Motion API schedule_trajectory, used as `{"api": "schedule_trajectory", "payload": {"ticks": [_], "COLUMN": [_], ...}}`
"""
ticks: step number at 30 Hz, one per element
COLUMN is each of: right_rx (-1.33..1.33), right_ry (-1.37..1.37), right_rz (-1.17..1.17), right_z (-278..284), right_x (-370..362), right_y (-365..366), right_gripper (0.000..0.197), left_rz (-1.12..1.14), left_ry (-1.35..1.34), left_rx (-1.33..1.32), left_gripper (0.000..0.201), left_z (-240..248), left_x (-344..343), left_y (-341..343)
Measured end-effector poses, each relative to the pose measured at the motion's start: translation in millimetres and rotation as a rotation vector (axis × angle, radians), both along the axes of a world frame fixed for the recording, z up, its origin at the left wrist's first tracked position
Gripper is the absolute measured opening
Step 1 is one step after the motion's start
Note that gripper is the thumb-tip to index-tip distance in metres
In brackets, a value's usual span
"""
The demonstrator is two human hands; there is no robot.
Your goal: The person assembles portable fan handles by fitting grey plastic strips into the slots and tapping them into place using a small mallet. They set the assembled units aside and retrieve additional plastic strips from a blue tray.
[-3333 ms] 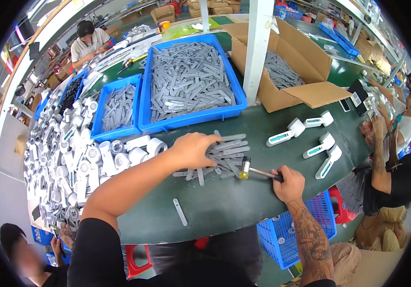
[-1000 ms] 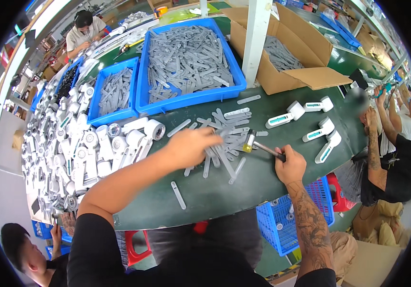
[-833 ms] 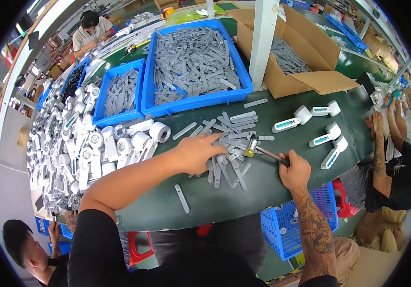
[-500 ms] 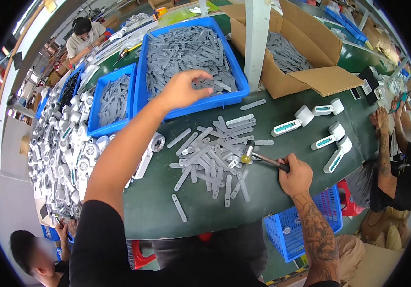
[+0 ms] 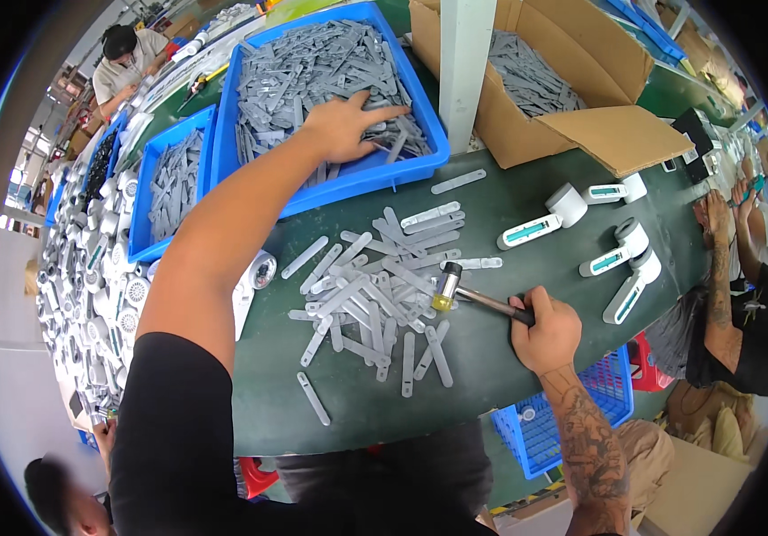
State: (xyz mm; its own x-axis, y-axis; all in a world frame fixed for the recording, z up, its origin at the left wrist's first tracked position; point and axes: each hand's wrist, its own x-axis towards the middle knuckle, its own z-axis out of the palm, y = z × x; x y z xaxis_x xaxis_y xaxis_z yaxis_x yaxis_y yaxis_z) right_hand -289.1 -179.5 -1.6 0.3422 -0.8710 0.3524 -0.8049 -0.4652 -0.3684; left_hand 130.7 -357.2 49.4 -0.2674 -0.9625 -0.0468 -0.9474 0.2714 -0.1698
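My left hand (image 5: 348, 128) is over the big blue tray (image 5: 312, 201), thumb and forefinger spread apart. It touches the loose grey plastic strips (image 5: 312, 67) inside; nothing shows gripped in it, though some fingers are hidden. In my right hand (image 5: 546, 330) is the dark handle of a small mallet (image 5: 482, 301). Its head, metal with a yellow face, hangs over the right side of a heap of grey strips (image 5: 366, 304) on the green table (image 5: 464, 402). Right of the mallet lie several white handheld parts (image 5: 529, 230) with round heads and teal inlays.
A smaller blue tray (image 5: 140, 228) of strips and a large pile of white parts (image 5: 89, 295) fill the left. Beyond a white post (image 5: 466, 71) stands an open cardboard box (image 5: 598, 134). A blue basket (image 5: 527, 442) sits below the table edge. Other people work left and right.
My left hand has lowered onto the strips in the big tray, its fingers spreading wider. My right hand still holds the mallet over the heap. The whole view has shifted slightly.
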Motion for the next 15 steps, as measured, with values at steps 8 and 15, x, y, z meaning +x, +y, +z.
{"api": "schedule_trajectory", "payload": {"ticks": [8,15], "right_rx": [-0.012,0.005], "right_ry": [-0.005,-0.001], "right_rz": [-0.007,-0.021], "right_z": [-2.8,-3.4], "right_x": [0.6,1.9], "right_y": [0.7,2.5], "right_gripper": [0.025,0.026], "left_rz": [0.11,0.097], "left_ry": [0.042,0.079], "left_rx": [-0.19,-0.297], "left_gripper": [0.072,0.065], "left_z": [-3.0,41.1], "left_x": [6.0,16.7], "left_y": [-11.1,24.0]}}
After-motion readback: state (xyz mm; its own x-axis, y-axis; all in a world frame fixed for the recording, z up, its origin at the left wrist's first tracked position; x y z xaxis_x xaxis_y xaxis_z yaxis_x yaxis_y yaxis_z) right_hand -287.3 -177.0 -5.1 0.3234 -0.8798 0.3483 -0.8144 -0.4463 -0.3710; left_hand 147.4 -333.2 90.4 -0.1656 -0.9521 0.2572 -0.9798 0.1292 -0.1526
